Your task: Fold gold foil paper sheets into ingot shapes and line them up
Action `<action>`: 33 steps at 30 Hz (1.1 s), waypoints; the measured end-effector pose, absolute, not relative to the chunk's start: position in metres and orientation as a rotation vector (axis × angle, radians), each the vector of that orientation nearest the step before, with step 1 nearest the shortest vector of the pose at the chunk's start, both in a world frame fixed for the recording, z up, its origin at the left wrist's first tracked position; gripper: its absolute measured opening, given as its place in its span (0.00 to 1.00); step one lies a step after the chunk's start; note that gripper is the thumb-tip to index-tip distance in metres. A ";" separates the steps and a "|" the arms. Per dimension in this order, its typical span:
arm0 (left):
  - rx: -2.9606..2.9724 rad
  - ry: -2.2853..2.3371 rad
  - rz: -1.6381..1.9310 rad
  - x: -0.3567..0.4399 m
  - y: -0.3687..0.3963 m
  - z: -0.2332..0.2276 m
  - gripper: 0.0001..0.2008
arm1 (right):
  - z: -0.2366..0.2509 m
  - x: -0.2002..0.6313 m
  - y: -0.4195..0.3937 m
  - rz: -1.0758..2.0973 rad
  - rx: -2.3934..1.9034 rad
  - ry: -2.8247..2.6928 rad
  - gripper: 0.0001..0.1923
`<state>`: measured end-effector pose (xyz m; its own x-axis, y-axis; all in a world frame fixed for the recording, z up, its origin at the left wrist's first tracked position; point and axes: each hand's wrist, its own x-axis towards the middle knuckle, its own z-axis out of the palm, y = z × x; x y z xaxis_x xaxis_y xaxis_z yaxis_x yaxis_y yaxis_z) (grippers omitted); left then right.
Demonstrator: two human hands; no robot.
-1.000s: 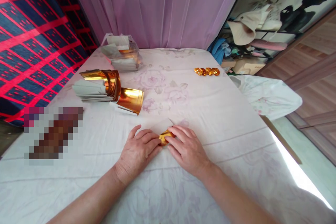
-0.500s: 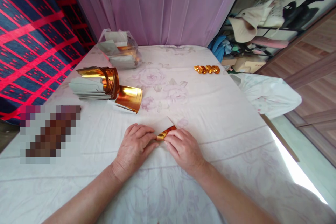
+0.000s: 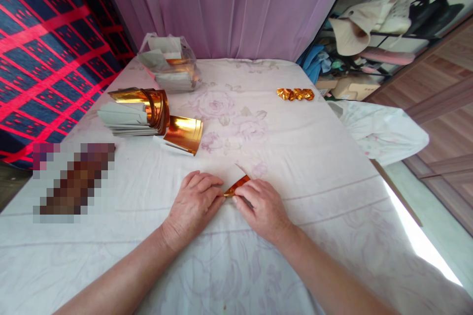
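A small sheet of gold foil paper (image 3: 236,185), white on its back, lies on the white flowered cloth (image 3: 295,157) near the front middle. My left hand (image 3: 195,204) presses down on its left part, fingertips at the fold. From the right, my right hand (image 3: 262,206) pinches the same sheet. A thin gold edge shows between the two hands, and a white corner sticks up behind them.
A stack of gold and white sheets (image 3: 148,118) lies at the left. A clear plastic bag of more sheets (image 3: 170,69) sits at the back left. Several folded gold pieces (image 3: 295,94) lie at the back right. A pixelated patch (image 3: 74,182) covers the left. White cloth (image 3: 380,128) hangs off the right edge.
The gold sheet has been folded narrower: the broad gold patch between my fingers is now a thin slanted strip. Both hands stayed in place on it.
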<state>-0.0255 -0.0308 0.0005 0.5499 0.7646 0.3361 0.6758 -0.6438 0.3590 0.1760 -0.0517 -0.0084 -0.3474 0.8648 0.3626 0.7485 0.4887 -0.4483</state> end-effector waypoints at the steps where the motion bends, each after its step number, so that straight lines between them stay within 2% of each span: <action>1: 2.595 1.216 0.699 -0.025 -0.031 0.001 0.08 | -0.009 0.176 -0.052 0.271 -1.329 -2.182 0.09; 14: 2.469 1.214 0.712 -0.026 -0.029 0.000 0.03 | -0.009 0.177 -0.052 0.221 -1.407 -2.203 0.13; 28: 2.447 1.225 0.691 -0.026 -0.029 0.000 0.05 | -0.008 0.175 -0.051 0.164 -1.457 -2.203 0.13; 33: 2.441 1.222 0.694 -0.026 -0.029 0.000 0.04 | -0.004 0.174 -0.048 0.242 -1.482 -2.204 0.12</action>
